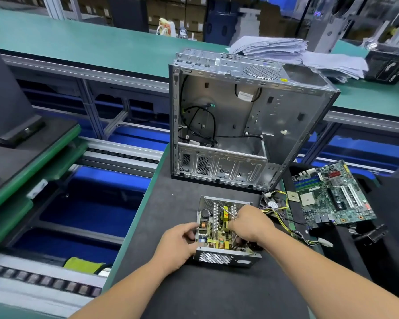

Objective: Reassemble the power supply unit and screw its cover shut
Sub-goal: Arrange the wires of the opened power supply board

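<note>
psu (219,229) open, cover off, on black mat (171,203) in front of empty case (240,116). left hand (179,242) grips psu's left wall. right hand (249,223) clenched round thin screwdriver (227,211) over the board.

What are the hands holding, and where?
The left hand grips the open silver metal power supply box by its left wall. The right hand holds a thin metal screwdriver by its hidden handle.
</note>
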